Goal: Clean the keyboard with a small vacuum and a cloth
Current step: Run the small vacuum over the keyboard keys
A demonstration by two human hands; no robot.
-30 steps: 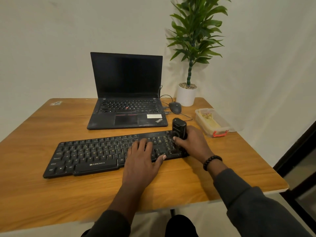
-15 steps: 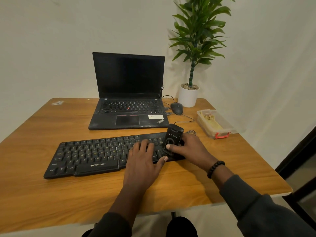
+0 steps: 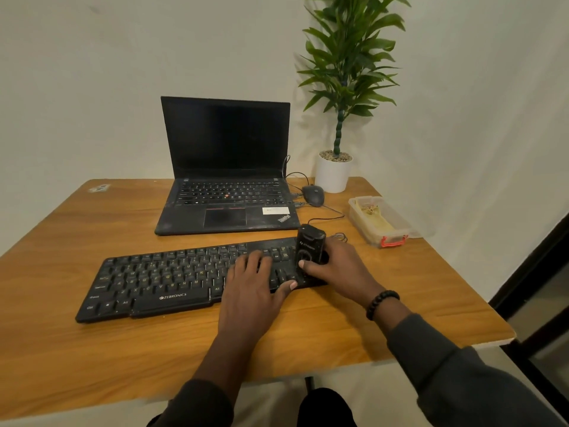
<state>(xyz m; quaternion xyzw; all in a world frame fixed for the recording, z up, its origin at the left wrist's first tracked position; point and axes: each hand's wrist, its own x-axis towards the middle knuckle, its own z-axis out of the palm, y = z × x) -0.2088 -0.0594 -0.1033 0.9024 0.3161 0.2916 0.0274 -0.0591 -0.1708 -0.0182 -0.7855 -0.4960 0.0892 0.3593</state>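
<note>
The right hand (image 3: 340, 269) hides the small vacuum's (image 3: 309, 251) base, fingers wrapped round it, upright on the keyboard's (image 3: 172, 282) right end. The keyboard runs left-right; left hand (image 3: 251, 286) rests flat, fingers apart.

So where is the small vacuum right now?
In the head view, the small vacuum stands on the right end of the keyboard, gripped by the right hand, just in front of the laptop.

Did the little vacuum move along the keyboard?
Yes. The small vacuum, gripped by the right hand, slid left from the keyboard's right end toward the left hand.
</note>
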